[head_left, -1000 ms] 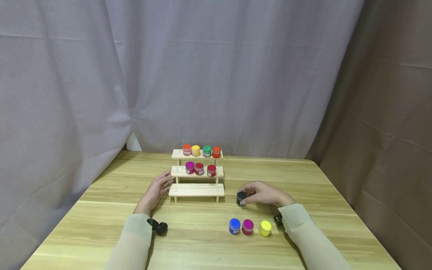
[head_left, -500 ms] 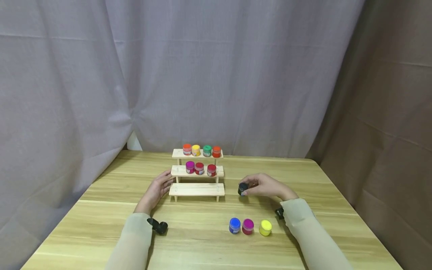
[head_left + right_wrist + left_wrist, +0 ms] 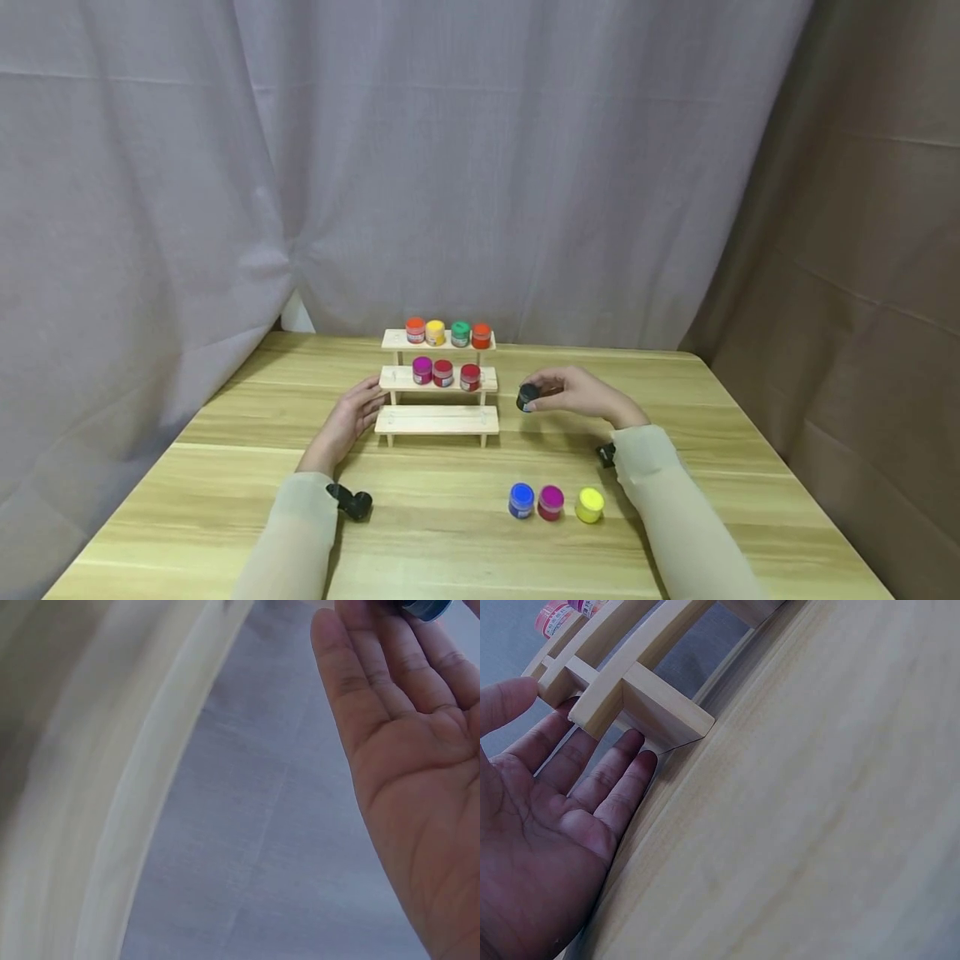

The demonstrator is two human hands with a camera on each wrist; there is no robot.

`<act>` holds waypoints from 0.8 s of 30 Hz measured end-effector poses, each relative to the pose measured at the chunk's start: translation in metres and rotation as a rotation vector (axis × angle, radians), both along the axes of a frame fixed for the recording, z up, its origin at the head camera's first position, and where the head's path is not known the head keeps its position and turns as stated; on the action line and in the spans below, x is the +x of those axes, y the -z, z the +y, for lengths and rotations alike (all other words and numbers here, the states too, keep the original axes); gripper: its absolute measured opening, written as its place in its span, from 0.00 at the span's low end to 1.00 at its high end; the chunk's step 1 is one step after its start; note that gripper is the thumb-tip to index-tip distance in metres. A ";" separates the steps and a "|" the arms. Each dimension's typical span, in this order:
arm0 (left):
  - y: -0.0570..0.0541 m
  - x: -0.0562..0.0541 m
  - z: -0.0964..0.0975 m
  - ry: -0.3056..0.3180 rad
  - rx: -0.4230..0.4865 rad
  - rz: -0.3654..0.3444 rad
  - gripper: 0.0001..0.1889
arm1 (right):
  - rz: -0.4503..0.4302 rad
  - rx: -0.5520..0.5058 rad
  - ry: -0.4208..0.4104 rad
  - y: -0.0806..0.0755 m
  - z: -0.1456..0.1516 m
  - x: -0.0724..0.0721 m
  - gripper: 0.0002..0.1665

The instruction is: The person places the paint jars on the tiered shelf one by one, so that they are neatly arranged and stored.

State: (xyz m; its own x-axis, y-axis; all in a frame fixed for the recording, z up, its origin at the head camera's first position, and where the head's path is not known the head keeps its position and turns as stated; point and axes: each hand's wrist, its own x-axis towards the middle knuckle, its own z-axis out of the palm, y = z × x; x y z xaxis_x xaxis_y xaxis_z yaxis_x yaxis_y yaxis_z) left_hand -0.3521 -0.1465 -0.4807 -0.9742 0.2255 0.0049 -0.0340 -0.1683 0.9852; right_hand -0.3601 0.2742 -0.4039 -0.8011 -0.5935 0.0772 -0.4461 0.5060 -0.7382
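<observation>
My right hand (image 3: 585, 395) pinches a small black-lidded paint jar (image 3: 527, 398) between thumb and fingers, held above the table just right of a three-tier wooden stand (image 3: 437, 421). In the right wrist view only the bottom of the jar (image 3: 429, 607) shows at the top edge, beyond the fingers. At the stand's left side is my left hand (image 3: 351, 421), its fingers extended and fingertips right at the tiers. The left wrist view shows the palm (image 3: 540, 840) turned up, with the thumb near an upper tier. The lowest tier carries no jars.
Several jars, including a green one (image 3: 461, 335), line the top tier; a purple one (image 3: 422, 371) and two red ones stand on the middle tier. Blue (image 3: 521, 501), magenta (image 3: 551, 503) and yellow (image 3: 589, 506) jars sit on the table in front. Grey curtain (image 3: 480, 167) hangs behind.
My right hand has lifted the black jar and carried it away from me, first slightly right, then left toward the stand. The left hand stays at the stand's side.
</observation>
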 end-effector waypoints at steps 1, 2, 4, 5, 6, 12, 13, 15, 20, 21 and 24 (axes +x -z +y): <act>0.001 0.000 0.000 -0.003 0.001 -0.002 0.30 | 0.000 -0.008 0.001 0.000 -0.002 -0.002 0.25; 0.001 0.000 0.000 -0.005 -0.001 -0.002 0.30 | -0.002 -0.014 0.003 -0.001 -0.004 -0.003 0.25; 0.002 -0.001 0.000 -0.008 -0.007 0.004 0.30 | 0.002 -0.018 -0.004 -0.001 -0.007 -0.006 0.25; 0.002 -0.001 0.000 -0.011 -0.012 0.006 0.30 | 0.004 -0.016 -0.009 0.000 -0.009 -0.007 0.25; 0.003 -0.001 0.000 -0.012 -0.012 0.007 0.30 | 0.006 -0.013 -0.014 0.000 -0.011 -0.009 0.25; 0.003 -0.002 0.000 -0.006 -0.012 0.011 0.30 | 0.011 -0.017 -0.007 -0.004 -0.021 -0.011 0.26; 0.002 -0.002 0.000 -0.004 -0.013 0.013 0.30 | 0.009 -0.025 -0.004 -0.005 -0.022 -0.011 0.26; 0.001 -0.002 0.000 -0.008 -0.007 0.012 0.30 | 0.008 -0.038 0.000 -0.007 -0.024 -0.011 0.26; 0.000 0.000 -0.001 -0.008 -0.007 0.004 0.30 | 0.013 -0.032 0.009 -0.008 -0.030 -0.013 0.27; 0.000 0.000 -0.001 -0.006 -0.006 0.002 0.30 | 0.013 -0.034 0.010 -0.007 -0.031 -0.013 0.27; 0.000 -0.001 0.000 -0.001 0.003 0.001 0.30 | 0.030 -0.048 0.029 -0.006 -0.036 -0.016 0.27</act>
State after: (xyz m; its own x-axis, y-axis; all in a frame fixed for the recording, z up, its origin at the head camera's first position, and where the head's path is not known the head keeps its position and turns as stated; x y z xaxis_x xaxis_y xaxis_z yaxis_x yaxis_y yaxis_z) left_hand -0.3528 -0.1466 -0.4810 -0.9744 0.2247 0.0066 -0.0329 -0.1715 0.9846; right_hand -0.3759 0.2379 -0.3983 -0.8147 -0.5652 0.1293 -0.4541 0.4832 -0.7486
